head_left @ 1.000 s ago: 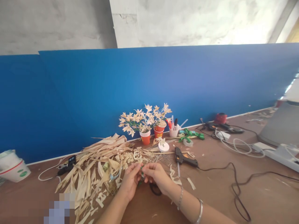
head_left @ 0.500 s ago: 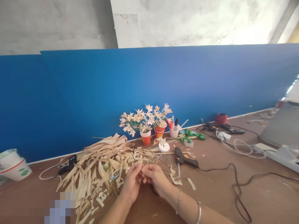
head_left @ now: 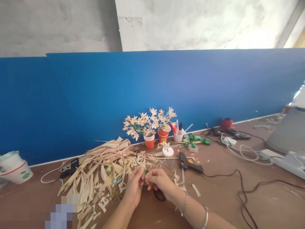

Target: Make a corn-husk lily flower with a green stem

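My left hand point(head_left: 134, 186) is closed in a pinch, a small pale flower-like piece point(head_left: 142, 165) just above its fingertips. Touching it from the right is my right hand point(head_left: 159, 180), whose fingers pinch a green strip point(head_left: 146, 172). The strip runs between the two hands, and more green shows beneath the fingers. What lies inside the grips is mostly hidden. A dark ring-shaped handle point(head_left: 159, 195) rests on the table under my right wrist. Left of the hands spreads a heap of dry pale husks point(head_left: 92, 178) and cut scraps.
Ahead, pale flowers point(head_left: 141, 122) stand in red paper cups point(head_left: 150, 143), beside a white cup of pens point(head_left: 178, 137). Green ribbon point(head_left: 195, 138) lies further right. A glue gun point(head_left: 190, 163) trails its cord point(head_left: 239, 183) across the right side. White tubs point(head_left: 17, 171) stand at the far left.
A green strip now shows between my fingertips, where it was not visible before. My right fingers have shifted slightly, and more of the dark handle shows under the wrist.
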`<state>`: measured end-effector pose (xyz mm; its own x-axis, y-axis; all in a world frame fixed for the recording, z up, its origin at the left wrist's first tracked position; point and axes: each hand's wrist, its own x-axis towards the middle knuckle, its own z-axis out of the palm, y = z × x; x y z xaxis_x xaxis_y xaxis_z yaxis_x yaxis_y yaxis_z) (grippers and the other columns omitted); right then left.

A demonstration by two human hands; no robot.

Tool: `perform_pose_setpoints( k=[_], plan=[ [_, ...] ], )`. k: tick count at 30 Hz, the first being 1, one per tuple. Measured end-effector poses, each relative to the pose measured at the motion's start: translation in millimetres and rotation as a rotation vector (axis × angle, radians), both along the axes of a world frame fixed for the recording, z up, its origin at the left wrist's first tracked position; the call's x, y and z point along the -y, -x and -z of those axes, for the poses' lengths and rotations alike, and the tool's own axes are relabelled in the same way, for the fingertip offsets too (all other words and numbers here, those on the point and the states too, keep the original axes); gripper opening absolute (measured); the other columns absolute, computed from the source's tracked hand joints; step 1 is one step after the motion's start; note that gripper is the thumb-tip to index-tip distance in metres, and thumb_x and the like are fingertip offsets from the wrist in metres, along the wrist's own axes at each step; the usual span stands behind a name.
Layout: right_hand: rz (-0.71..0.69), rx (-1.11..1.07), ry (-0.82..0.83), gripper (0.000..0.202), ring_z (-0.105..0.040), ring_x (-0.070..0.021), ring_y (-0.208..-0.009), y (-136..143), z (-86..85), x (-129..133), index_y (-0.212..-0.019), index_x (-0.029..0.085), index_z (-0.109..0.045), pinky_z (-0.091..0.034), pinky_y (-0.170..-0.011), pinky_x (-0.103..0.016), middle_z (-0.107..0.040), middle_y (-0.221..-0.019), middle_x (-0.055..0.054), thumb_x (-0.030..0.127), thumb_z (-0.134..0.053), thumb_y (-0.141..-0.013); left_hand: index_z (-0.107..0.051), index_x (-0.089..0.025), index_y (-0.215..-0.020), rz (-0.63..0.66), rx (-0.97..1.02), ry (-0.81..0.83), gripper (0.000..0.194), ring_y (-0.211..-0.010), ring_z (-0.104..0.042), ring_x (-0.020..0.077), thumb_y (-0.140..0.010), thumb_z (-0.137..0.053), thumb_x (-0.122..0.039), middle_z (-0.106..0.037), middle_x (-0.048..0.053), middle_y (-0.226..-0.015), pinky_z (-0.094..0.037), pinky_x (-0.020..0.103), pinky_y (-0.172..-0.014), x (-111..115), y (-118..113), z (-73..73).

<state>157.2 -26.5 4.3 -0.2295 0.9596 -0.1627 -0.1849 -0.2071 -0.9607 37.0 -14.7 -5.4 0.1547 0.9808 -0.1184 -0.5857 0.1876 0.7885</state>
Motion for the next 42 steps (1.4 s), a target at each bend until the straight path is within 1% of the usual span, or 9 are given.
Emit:
perform_pose_setpoints(
  k=[11,18,23,29,34,36,38,40,42],
  plan=[
    [0.040,-0.102,-0.026,0.032,-0.052,-0.0073,-0.040,10,9.6,1,-0.058,0.012,-0.059,-0.024,-0.042,-0.020,-0.059,-0.054,0.000,0.041,-0.072,-0.058,-0.059,-0.014,-0.067,0.003,0.024,0.042,0.037,-0.039,-0.042,0.0061,-0.054,-0.081,-0.040,-0.047,-0.007,-0.045,-0.035,0.018,-0.036,4,-4,-3.3],
    [0.056,-0.131,-0.016,0.035,-0.050,-0.0071,-0.040,10,9.4,0,-0.060,0.011,-0.060,-0.024,-0.043,-0.021,-0.059,-0.054,0.000,0.043,-0.074,-0.057,-0.058,-0.015,-0.068,0.017,0.038,0.033,0.035,-0.040,-0.043,0.0076,-0.057,-0.080,-0.039,-0.047,-0.007,-0.046,-0.036,0.020,-0.036,4,-5,1.6],
    [0.048,-0.129,-0.028,0.037,-0.051,-0.0080,-0.043,5,7.9,-4,-0.059,0.012,-0.058,-0.029,-0.044,-0.021,-0.060,-0.054,-0.001,0.045,-0.075,-0.058,-0.057,-0.013,-0.062,0.071,0.044,-0.045,0.028,-0.043,-0.045,0.0068,-0.064,-0.076,-0.033,-0.051,-0.004,-0.051,-0.038,0.020,-0.041,5,-6,0.1],
    [0.031,-0.086,-0.046,0.038,-0.053,-0.0084,-0.045,-2,4.9,-3,-0.062,0.012,-0.058,-0.030,-0.045,-0.020,-0.060,-0.057,-0.001,0.047,-0.074,-0.059,-0.066,-0.011,-0.084,0.089,0.098,0.028,0.033,-0.050,-0.050,0.0086,-0.063,-0.077,-0.035,-0.060,0.000,-0.065,-0.041,0.023,-0.045,4,-5,-1.5],
    [0.015,-0.065,-0.062,0.039,-0.053,-0.0089,-0.047,3,9.2,-4,-0.065,0.013,-0.058,-0.033,-0.045,-0.020,-0.060,-0.058,-0.001,0.049,-0.071,-0.062,-0.064,-0.011,-0.075,0.128,0.110,0.024,0.029,-0.047,-0.048,0.0083,-0.061,-0.078,-0.032,-0.056,-0.002,-0.057,-0.041,0.022,-0.045,4,-4,-2.5],
    [-0.006,0.061,-0.086,0.038,-0.054,-0.0106,-0.048,-2,3.2,-6,-0.068,0.013,-0.059,-0.035,-0.045,-0.021,-0.061,-0.058,-0.002,0.051,-0.065,-0.067,-0.062,-0.012,-0.076,0.122,0.096,0.022,0.029,-0.049,-0.050,0.0080,-0.063,-0.078,-0.033,-0.059,-0.001,-0.061,-0.041,0.021,-0.045,3,-2,-2.3],
    [-0.006,0.325,-0.149,0.035,-0.056,-0.0136,-0.051,-20,-11.5,-10,-0.071,0.013,-0.061,-0.037,-0.047,-0.022,-0.063,-0.060,-0.004,0.048,-0.057,-0.074,-0.059,-0.014,-0.079,0.086,0.057,0.038,0.030,-0.049,-0.051,0.0057,-0.064,-0.077,-0.034,-0.064,0.000,-0.072,-0.036,0.016,-0.042,1,0,-1.4],
    [0.055,0.723,-0.270,0.022,-0.060,-0.0168,-0.062,-51,-31.4,-12,-0.071,0.015,-0.063,-0.040,-0.053,-0.024,-0.066,-0.069,-0.005,0.034,-0.055,-0.077,-0.055,-0.018,-0.081,0.054,-0.004,0.061,0.033,-0.042,-0.045,0.0021,-0.064,-0.076,-0.037,-0.067,0.000,-0.078,-0.024,0.013,-0.035,0,2,-0.1],
    [0.181,1.216,-0.278,0.016,-0.062,-0.0224,-0.073,-89,-48.7,-13,-0.067,0.015,-0.062,-0.041,-0.062,-0.029,-0.067,-0.073,-0.009,0.021,-0.051,-0.076,-0.054,-0.019,-0.082,0.052,-0.048,0.057,0.035,-0.037,-0.042,0.0011,-0.064,-0.075,-0.040,-0.066,-0.001,-0.071,-0.020,0.012,-0.033,-1,3,0.7]
  ],
)
